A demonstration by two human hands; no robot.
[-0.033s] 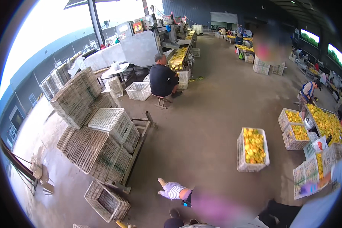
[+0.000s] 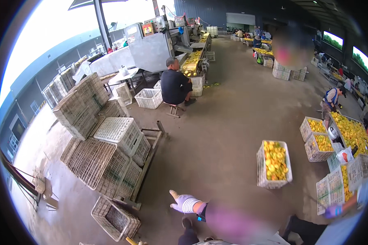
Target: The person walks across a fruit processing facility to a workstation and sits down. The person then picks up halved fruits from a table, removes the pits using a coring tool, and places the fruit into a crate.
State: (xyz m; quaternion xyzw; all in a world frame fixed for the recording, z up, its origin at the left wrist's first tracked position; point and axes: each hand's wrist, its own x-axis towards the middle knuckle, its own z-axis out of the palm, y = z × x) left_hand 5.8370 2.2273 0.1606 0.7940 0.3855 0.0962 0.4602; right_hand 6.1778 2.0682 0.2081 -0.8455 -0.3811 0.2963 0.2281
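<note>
My right hand [image 2: 185, 204], in a purple-and-white striped glove, reaches leftward over the floor at the bottom. Its fingers are apart and nothing is in them. A black band with a blue patch [image 2: 201, 217] circles the wrist, and the purple sleeve behind it is blurred. Nearest to this hand, apart from it, a worn white plastic crate [image 2: 115, 218] lies at the lower left. One dark shoe [image 2: 187, 223] of mine shows below the hand. My left hand is out of the picture. Off to the right stands a white crate [image 2: 269, 184] heaped with yellow-orange produce [image 2: 275, 160], its kind unclear.
Stacked crates [image 2: 118, 130] fill the left, next to a metal frame [image 2: 149, 163]. A seated person [image 2: 175, 85] is beside a conveyor [image 2: 192, 61]. At the right are filled crates [image 2: 319, 143], a produce-covered table [image 2: 353, 132] and a co-worker's gloved hand [image 2: 333, 211].
My shoe has come forward beneath my right hand. The filled crate sits slightly lower and farther right in the picture. At the right, the co-worker's gloved hand has moved down.
</note>
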